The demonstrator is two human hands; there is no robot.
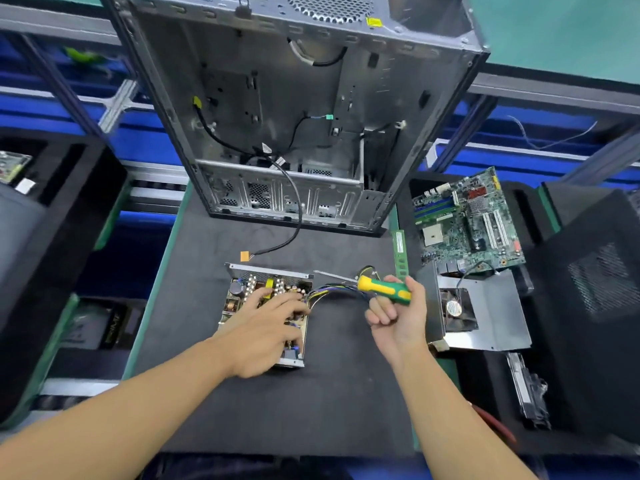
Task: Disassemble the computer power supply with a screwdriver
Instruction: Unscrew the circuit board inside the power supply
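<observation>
Left hand (268,327) lies spread-fingered on the open power supply (265,313) to pin it, right hand (398,311) fist-grips the screwdriver (375,288) (tip raised, idle) pending the next screw.

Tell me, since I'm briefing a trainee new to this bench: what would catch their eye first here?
The big open computer case standing at the back of the black mat dominates. In front of it, the left hand rests on the opened power supply while the right hand grips a green-and-yellow screwdriver. A green motherboard lies to the right.
</observation>
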